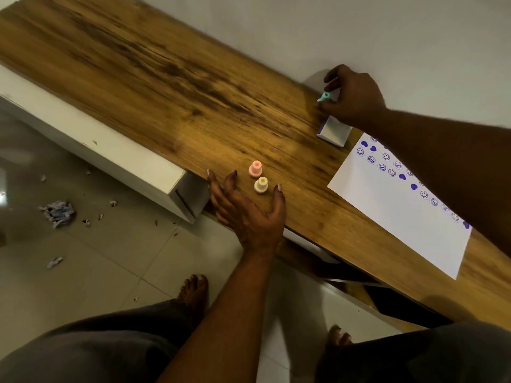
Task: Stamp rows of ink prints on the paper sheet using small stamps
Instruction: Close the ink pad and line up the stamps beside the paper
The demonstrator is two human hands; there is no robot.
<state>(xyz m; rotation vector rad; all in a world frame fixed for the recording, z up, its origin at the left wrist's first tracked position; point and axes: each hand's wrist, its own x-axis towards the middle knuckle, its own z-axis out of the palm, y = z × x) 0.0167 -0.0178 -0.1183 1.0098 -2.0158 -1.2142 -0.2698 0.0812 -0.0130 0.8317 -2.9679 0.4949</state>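
A wooden bench (pixel 171 87) against a white wall carries the paper (pixel 387 217) at right, with rows of purple prints. The right hand (pixel 352 96) pinches a teal stamp (pixel 323 97) above the ink pad (pixel 333 131); the left hand (pixel 249 208) lies open and empty beside pink (pixel 255 168) and cream (pixel 261 184) stamps.

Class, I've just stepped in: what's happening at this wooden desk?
A person is stamping a white paper sheet, which already carries rows of purple smiley and heart prints. The right hand holds a small teal stamp in a pinch grip above a white ink pad box. The left hand is open beside a pink stamp and a beige stamp, both standing upright.
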